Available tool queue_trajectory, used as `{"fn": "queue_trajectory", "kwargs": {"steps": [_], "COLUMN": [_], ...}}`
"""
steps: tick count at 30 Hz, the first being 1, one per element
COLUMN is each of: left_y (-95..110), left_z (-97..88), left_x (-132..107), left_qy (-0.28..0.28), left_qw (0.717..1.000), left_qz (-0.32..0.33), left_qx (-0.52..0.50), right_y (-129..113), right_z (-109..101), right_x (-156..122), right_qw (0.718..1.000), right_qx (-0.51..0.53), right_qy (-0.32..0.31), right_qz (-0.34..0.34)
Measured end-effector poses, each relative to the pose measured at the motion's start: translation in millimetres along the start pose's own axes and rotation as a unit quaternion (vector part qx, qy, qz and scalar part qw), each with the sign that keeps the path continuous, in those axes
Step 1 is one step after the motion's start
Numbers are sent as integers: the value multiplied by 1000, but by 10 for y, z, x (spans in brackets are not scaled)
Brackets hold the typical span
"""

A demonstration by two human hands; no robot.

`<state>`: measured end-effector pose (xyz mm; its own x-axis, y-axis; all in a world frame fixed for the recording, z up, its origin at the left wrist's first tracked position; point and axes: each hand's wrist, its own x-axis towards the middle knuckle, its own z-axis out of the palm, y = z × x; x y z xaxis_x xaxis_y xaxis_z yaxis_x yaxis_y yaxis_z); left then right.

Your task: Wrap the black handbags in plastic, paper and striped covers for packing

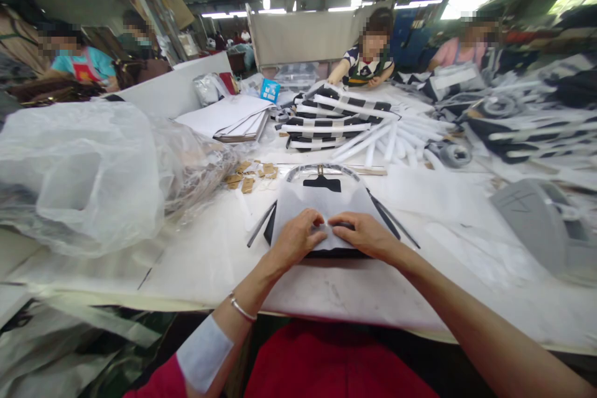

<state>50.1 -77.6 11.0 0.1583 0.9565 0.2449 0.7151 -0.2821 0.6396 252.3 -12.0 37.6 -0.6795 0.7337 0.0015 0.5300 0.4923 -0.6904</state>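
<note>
A black bag (321,184) wrapped in white tissue paper (321,205) lies on the white table (196,255) right in front of me. Its handle, covered in clear wrap (321,168), arches over the far end. My left hand (297,238) and my right hand (361,234) rest side by side on the near edge of the paper. Their fingers are curled and pinch the paper fold between them. A silver bangle sits on my left wrist.
A big heap of clear plastic bags (88,174) fills the left. Small brown card tags (247,175) lie beyond it. Black-and-white striped bags (331,118) and white paper rolls (387,140) crowd the far side. Other people work across the table. A grey object (532,217) sits right.
</note>
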Motion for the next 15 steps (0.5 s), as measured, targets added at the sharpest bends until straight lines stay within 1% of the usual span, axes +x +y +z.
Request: {"fn": "queue_trajectory", "kwargs": {"steps": [2, 4, 7, 12, 15], "left_y": [-8, -20, -30, -21, -10], "left_z": [22, 38, 50, 55, 55], "left_x": [-9, -10, -8, -5, 12], "left_qy": [10, 15, 14, 11, -1], "left_qw": [1000, 999, 998, 998, 999], "left_qz": [24, 45, 59, 59, 40], "left_qx": [7, 6, 6, 13, 16], "right_y": [21, 30, 27, -14, -32], "right_z": [37, 60, 70, 76, 102], "right_x": [4, 6, 9, -10, -16], "right_qw": [1000, 1000, 1000, 998, 998], "right_qx": [-6, -9, -17, -48, -55], "right_qy": [16, 16, 9, 5, 5], "right_qz": [8, 9, -2, -42, -34]}}
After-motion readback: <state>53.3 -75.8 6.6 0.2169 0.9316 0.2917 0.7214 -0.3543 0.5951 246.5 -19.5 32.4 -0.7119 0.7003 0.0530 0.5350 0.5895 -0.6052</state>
